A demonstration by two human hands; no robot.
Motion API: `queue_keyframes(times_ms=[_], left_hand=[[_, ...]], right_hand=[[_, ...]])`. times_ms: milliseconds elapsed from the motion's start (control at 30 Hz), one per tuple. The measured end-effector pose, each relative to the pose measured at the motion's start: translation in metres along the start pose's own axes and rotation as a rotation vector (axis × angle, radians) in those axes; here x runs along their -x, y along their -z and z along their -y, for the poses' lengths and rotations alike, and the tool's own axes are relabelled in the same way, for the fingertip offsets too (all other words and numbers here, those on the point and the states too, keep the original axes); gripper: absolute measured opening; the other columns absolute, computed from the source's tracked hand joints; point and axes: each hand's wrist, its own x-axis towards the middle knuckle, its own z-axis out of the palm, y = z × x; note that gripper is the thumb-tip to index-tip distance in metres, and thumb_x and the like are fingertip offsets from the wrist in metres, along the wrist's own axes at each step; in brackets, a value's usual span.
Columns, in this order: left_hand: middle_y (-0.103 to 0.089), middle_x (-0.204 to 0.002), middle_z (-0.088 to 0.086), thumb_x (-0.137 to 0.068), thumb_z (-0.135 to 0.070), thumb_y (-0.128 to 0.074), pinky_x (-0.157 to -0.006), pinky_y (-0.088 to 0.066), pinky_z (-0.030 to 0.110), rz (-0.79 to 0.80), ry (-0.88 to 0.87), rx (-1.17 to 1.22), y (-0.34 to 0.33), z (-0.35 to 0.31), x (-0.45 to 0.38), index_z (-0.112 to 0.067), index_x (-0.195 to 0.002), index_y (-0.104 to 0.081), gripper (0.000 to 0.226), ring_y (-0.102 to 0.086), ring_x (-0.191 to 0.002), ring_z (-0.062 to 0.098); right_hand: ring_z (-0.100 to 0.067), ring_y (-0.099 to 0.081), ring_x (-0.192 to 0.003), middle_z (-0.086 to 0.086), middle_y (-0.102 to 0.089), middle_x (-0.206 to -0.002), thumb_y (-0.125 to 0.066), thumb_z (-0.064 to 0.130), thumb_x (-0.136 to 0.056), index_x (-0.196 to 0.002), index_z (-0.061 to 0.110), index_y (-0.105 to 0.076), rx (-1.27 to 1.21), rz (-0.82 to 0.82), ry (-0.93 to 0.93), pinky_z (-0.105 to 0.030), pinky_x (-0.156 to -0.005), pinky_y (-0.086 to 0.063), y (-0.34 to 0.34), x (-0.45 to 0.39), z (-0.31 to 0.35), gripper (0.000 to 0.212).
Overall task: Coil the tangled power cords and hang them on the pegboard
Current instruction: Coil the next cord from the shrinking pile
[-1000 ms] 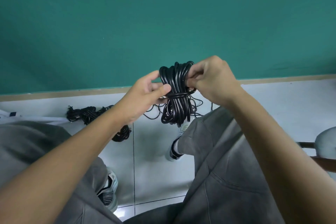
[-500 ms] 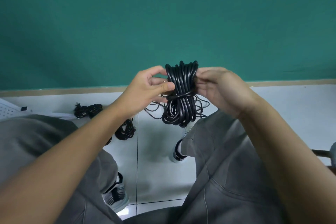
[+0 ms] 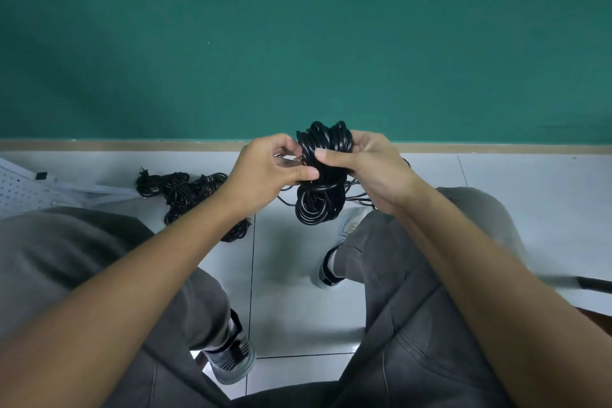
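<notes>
Middle of black coiled power cord bundle (image 3: 319, 199) covered by right hand (image 3: 367, 169) thumb and left hand (image 3: 265, 172) fingertips; wrap turn only partly visible. Small shiny part between left fingers: too small to identify, possibly plug prong. Loose thin black cord loops (image 3: 356, 199) behind bundle run under right wrist, ends hidden. Black tangled cord pile on floor (image 3: 185, 189) partly behind left forearm. White perforated pegboard panel (image 3: 20, 189) cut by left edge. Dark object at right edge (image 3: 594, 283) blurred, cropped, unidentifiable.
</notes>
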Motion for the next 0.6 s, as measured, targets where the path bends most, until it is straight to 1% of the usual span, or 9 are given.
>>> queue_keyframes(times_ms=[67,133,200,267,367,400,500,533,600], left_hand=[[-0.076,-0.095,0.007,-0.079,-0.009,-0.088,-0.083,-0.063,0.040,0.001,-0.007,-0.043,0.001,0.005,-0.002,-0.006,-0.088,-0.064,0.025,-0.076,-0.083,0.017],[-0.078,-0.093,0.002,-0.080,-0.025,-0.089,-0.088,-0.061,0.045,-0.027,-0.045,-0.125,-0.001,0.008,-0.002,-0.008,-0.087,-0.066,0.030,-0.077,-0.084,0.016],[-0.075,-0.087,-0.011,-0.078,-0.036,-0.088,-0.084,-0.060,0.039,-0.101,-0.073,-0.208,-0.006,0.008,0.002,-0.014,-0.083,-0.064,0.033,-0.075,-0.080,0.008],[-0.070,-0.081,-0.021,-0.077,-0.039,-0.088,-0.078,-0.059,0.034,-0.184,-0.076,-0.252,-0.012,0.006,0.005,-0.015,-0.082,-0.063,0.035,-0.071,-0.075,0.004],[-0.071,-0.083,-0.010,-0.068,-0.060,-0.076,-0.079,-0.058,0.043,-0.215,-0.085,-0.282,-0.014,0.005,0.005,-0.020,-0.082,-0.060,0.045,-0.071,-0.082,0.018],[-0.071,-0.083,-0.006,-0.068,-0.062,-0.071,-0.079,-0.057,0.046,-0.204,-0.091,-0.289,-0.013,0.006,0.004,-0.022,-0.083,-0.058,0.045,-0.070,-0.081,0.023],[-0.068,-0.085,0.007,-0.083,-0.049,-0.069,-0.076,-0.054,0.052,-0.160,-0.129,-0.344,-0.012,0.007,0.003,-0.019,-0.089,-0.051,0.036,-0.064,-0.078,0.034],[-0.069,-0.091,0.011,-0.090,-0.042,-0.069,-0.077,-0.054,0.051,-0.153,-0.168,-0.395,-0.012,0.008,0.004,-0.017,-0.093,-0.051,0.031,-0.065,-0.082,0.035],[-0.071,-0.121,0.014,-0.100,-0.029,-0.065,-0.086,-0.054,0.051,-0.149,-0.253,-0.540,-0.011,0.008,0.004,-0.010,-0.107,-0.054,0.023,-0.067,-0.101,0.036]], right_hand=[[-0.034,-0.072,-0.109,-0.019,-0.075,-0.114,-0.068,0.003,-0.095,-0.118,-0.006,-0.069,0.014,0.017,-0.010,-0.040,-0.100,-0.056,0.003,-0.007,-0.005,0.025],[-0.035,-0.071,-0.111,-0.020,-0.074,-0.116,-0.064,0.007,-0.098,-0.120,-0.006,-0.068,0.007,0.040,-0.017,-0.040,-0.100,-0.055,0.005,-0.012,-0.008,0.026],[-0.034,-0.070,-0.113,-0.020,-0.073,-0.119,-0.061,0.010,-0.101,-0.123,-0.006,-0.066,-0.005,0.061,-0.022,-0.037,-0.099,-0.055,0.004,-0.016,-0.010,0.027],[-0.030,-0.071,-0.111,-0.019,-0.073,-0.118,-0.062,0.012,-0.101,-0.123,-0.005,-0.065,0.001,0.077,-0.021,-0.034,-0.095,-0.056,0.002,-0.019,-0.012,0.028],[-0.020,-0.074,-0.096,-0.013,-0.077,-0.106,-0.072,0.014,-0.094,-0.115,-0.004,-0.068,0.066,0.033,0.001,-0.026,-0.082,-0.057,-0.003,-0.023,-0.014,0.027],[-0.020,-0.074,-0.094,-0.012,-0.077,-0.104,-0.074,0.015,-0.093,-0.112,-0.003,-0.069,0.078,0.006,0.000,-0.027,-0.082,-0.057,-0.004,-0.024,-0.015,0.027],[-0.029,-0.074,-0.100,-0.015,-0.076,-0.106,-0.074,0.023,-0.094,-0.107,0.002,-0.072,0.125,-0.048,-0.010,-0.037,-0.091,-0.059,-0.003,-0.025,-0.019,0.024],[-0.028,-0.074,-0.099,-0.014,-0.076,-0.104,-0.073,0.024,-0.095,-0.104,0.004,-0.073,0.154,-0.060,-0.013,-0.038,-0.092,-0.059,-0.002,-0.025,-0.021,0.023],[-0.024,-0.073,-0.090,-0.014,-0.075,-0.096,-0.071,0.031,-0.096,-0.100,0.002,-0.071,0.222,-0.074,-0.018,-0.043,-0.091,-0.057,-0.002,-0.026,-0.024,0.029]])
